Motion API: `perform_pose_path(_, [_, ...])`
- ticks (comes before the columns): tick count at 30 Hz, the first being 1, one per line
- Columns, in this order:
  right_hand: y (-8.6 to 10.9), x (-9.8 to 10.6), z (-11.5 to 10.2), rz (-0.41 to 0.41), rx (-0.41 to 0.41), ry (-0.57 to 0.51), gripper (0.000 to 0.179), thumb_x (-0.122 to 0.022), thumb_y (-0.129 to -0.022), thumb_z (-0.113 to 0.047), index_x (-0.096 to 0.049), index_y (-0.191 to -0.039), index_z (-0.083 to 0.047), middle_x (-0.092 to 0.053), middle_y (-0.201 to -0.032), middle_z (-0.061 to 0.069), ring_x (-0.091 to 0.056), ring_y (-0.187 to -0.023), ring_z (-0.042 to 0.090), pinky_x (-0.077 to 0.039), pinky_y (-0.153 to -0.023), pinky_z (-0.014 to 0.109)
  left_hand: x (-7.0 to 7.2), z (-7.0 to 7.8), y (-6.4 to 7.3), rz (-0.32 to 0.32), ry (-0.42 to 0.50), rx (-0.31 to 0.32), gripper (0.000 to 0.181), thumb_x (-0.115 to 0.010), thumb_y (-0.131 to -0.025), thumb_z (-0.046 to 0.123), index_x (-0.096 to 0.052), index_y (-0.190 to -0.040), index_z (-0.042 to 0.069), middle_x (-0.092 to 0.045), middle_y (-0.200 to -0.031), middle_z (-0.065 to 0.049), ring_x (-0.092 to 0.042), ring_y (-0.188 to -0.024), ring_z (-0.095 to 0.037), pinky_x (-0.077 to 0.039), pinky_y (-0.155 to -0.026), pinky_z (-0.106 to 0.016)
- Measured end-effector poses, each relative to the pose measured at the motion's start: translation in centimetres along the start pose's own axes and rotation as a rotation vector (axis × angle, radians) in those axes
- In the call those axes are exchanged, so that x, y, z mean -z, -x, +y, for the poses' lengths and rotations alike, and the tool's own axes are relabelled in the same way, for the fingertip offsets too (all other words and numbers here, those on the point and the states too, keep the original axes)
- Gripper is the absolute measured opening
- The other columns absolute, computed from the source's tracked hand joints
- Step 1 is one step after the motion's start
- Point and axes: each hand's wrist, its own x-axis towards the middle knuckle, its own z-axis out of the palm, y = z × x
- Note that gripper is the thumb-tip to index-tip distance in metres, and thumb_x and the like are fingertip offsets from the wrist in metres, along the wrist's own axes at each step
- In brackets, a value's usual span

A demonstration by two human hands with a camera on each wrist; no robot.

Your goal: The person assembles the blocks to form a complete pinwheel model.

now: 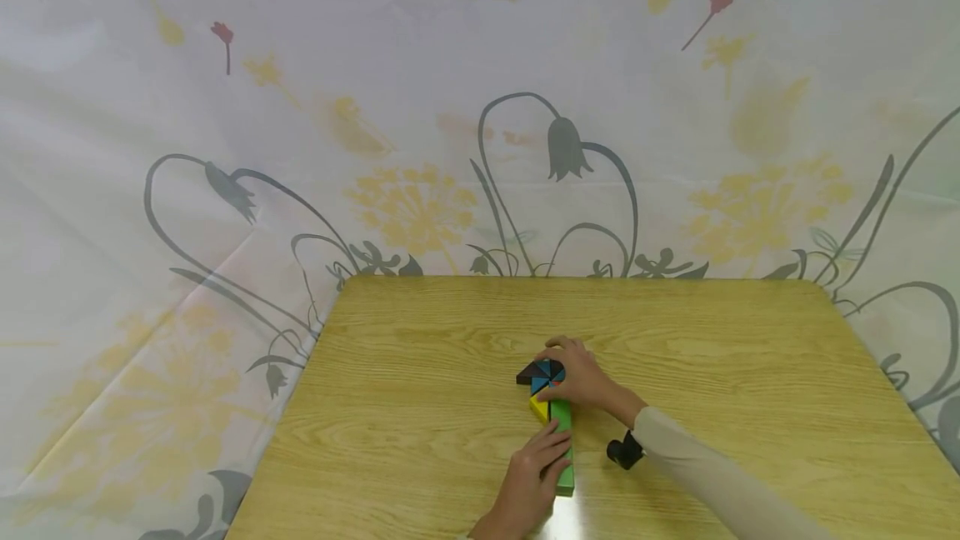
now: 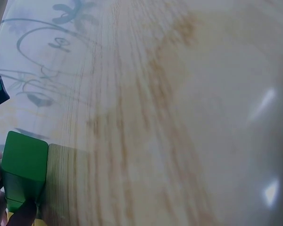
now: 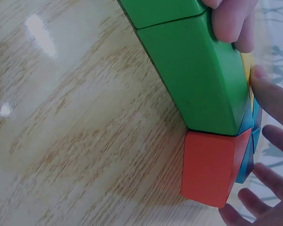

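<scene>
A flat group of coloured toy blocks lies on the wooden table. Black and blue triangular blocks form its far end, beside a yellow block. A red block meets the end of the green blocks, which run in line toward me with a seam between them. My right hand holds the far end, thumb near the yellow block and fingers around the red and blue ones. With fingers across the top and thumb lower down, my left hand grips the green blocks.
A small black object shows beside the right sleeve; whether it is fixed to the wrist I cannot tell. A flower-printed cloth hangs behind the table and along its sides.
</scene>
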Motion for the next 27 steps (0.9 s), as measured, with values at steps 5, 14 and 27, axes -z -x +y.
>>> perform_pose_path(5, [-0.09, 0.21, -0.06, -0.046, -0.006, -0.032, 0.05, -0.082, -0.073, -0.034, -0.067, -0.115, -0.011, -0.048, -0.131, 0.021, -0.04, -0.117, 0.043, -0.039, -0.087, 0.065, -0.01, -0.03, -0.03, -0.003, 0.001, 0.004, 0.025, -0.061, -0.091, 0.004, -0.065, -0.113, -0.005, -0.063, -0.12, -0.013, -0.05, -0.123, -0.031, -0.049, -0.094, -0.036])
perform_pose_path(14, [-0.22, 0.66, 0.1, -0.067, 0.023, -0.07, 0.041, -0.079, -0.078, -0.027, -0.068, -0.112, -0.007, -0.051, -0.128, 0.021, -0.043, -0.115, 0.043, -0.045, -0.087, 0.057, -0.21, -0.13, 0.03, 0.01, 0.005, -0.009, 0.024, -0.062, -0.09, 0.003, -0.066, -0.112, -0.007, -0.063, -0.12, -0.013, -0.05, -0.123, -0.032, -0.049, -0.094, -0.037])
perform_pose_path(27, [-0.5, 0.18, 0.66, -0.071, 0.028, -0.103, 0.039, -0.078, -0.079, -0.022, -0.067, -0.112, -0.005, -0.061, -0.116, 0.011, -0.053, -0.108, 0.035, -0.046, -0.089, 0.052, -0.18, -0.19, 0.05, -0.005, 0.009, 0.005, 0.025, -0.061, -0.091, 0.004, -0.065, -0.114, -0.006, -0.063, -0.121, -0.012, -0.049, -0.124, -0.031, -0.048, -0.094, -0.036])
